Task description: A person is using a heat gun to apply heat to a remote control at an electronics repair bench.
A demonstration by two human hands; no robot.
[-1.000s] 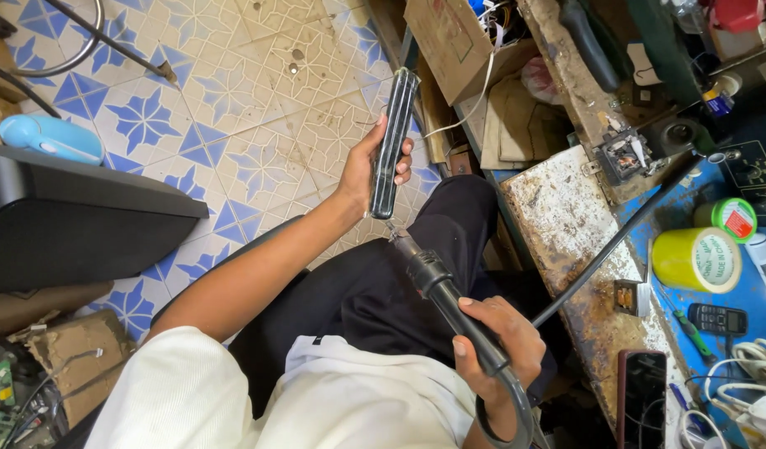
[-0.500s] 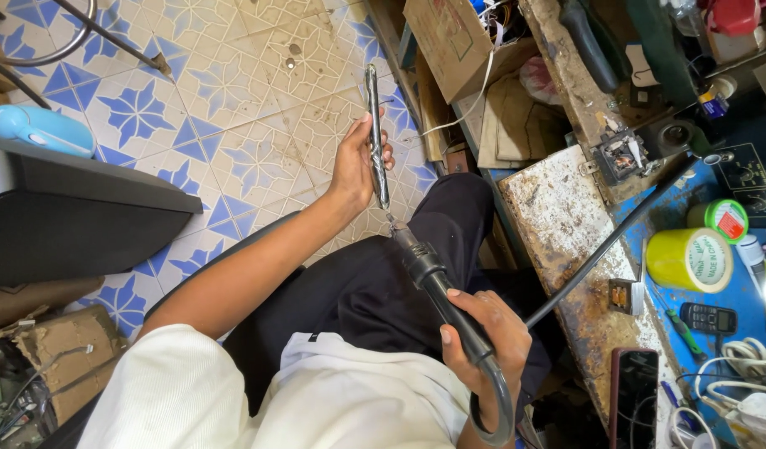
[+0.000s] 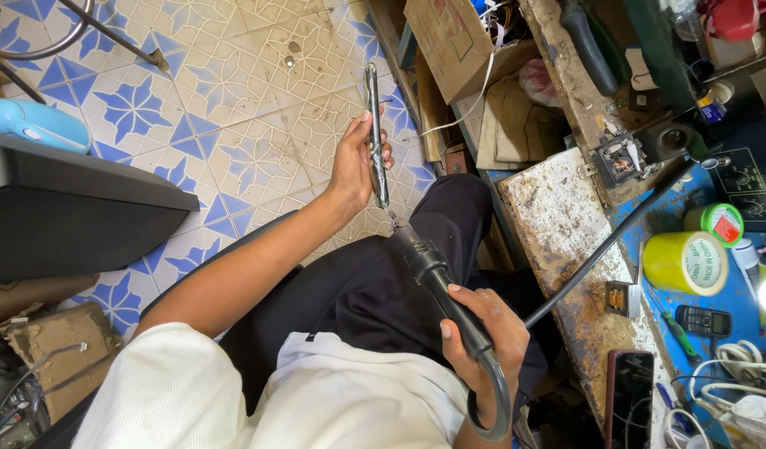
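Observation:
My left hand [image 3: 355,160] grips a long, thin dark device [image 3: 373,125], held edge-on over the tiled floor, its lower end near my lap. My right hand [image 3: 482,328] is wrapped around the black handle of a soldering iron [image 3: 437,278]. The iron's metal tip [image 3: 393,219] touches the lower end of the device. A thick black cable [image 3: 495,399] loops from the handle below my right hand. I sit in dark trousers and a white shirt.
A worn workbench [image 3: 566,249] stands at the right with yellow tape rolls [image 3: 686,262], a small keypad phone [image 3: 704,320], a smartphone [image 3: 630,399] and a black rod [image 3: 607,245]. Cardboard boxes [image 3: 449,41] lie ahead. A black case [image 3: 67,216] sits at left.
My left hand has turned the device from flat-on to edge-on and brought its lower end down onto the soldering iron's tip. The right hand has kept its grip on the handle.

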